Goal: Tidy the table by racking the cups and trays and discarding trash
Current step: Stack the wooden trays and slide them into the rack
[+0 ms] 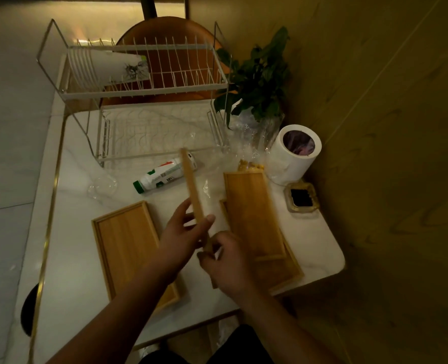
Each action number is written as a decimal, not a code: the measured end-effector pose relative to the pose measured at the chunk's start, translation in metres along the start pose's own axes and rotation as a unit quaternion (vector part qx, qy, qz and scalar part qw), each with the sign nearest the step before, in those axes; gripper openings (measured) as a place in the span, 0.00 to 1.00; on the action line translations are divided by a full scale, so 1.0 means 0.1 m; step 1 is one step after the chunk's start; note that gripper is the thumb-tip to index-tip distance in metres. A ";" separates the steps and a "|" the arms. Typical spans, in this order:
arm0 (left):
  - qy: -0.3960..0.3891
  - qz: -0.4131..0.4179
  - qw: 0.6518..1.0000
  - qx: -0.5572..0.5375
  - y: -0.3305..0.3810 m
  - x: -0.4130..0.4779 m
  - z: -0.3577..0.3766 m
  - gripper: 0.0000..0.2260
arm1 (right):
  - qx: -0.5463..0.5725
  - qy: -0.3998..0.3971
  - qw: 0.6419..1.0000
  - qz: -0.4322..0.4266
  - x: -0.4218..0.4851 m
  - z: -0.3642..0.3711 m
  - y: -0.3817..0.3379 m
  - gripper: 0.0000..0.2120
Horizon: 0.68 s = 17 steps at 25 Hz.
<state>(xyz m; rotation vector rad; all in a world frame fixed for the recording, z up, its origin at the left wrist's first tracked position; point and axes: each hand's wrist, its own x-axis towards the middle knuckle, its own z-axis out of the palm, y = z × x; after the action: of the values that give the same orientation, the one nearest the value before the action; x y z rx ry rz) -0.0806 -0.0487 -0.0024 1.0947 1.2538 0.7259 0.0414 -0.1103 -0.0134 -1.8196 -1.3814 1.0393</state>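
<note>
I hold a wooden tray point(191, 182) on edge above the table, its long side pointing toward the rack. My left hand point(183, 232) grips its lower part from the left, and my right hand point(225, 261) pinches its near end. A second wooden tray point(125, 240) lies flat to the left. Two stacked wooden trays point(254, 214) lie flat on the right. The white two-tier wire rack point(144, 85) stands at the back with a white item in its upper tier. A white bottle with a green cap point(162, 174) lies on its side. A clear glass cup point(102, 186) lies at the left.
A white cylindrical bin point(293, 153) with a purple liner stands at the right, a potted plant point(259, 77) wrapped in clear plastic behind it. A small dark ashtray point(300, 197) sits by the right edge. Crumpled clear plastic point(243, 151) lies near the rack. A chair stands beyond the table.
</note>
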 end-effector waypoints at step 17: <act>0.114 -0.118 0.979 -0.120 -0.53 0.10 -0.57 0.12 | -0.298 0.084 0.927 0.214 0.80 -0.92 1.35 0.09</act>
<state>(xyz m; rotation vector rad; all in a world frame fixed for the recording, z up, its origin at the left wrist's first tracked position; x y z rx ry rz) -0.1403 -0.0441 -0.0527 0.6651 1.4205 0.8123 0.1966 -0.0700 -0.0985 -2.6807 -1.3102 0.6668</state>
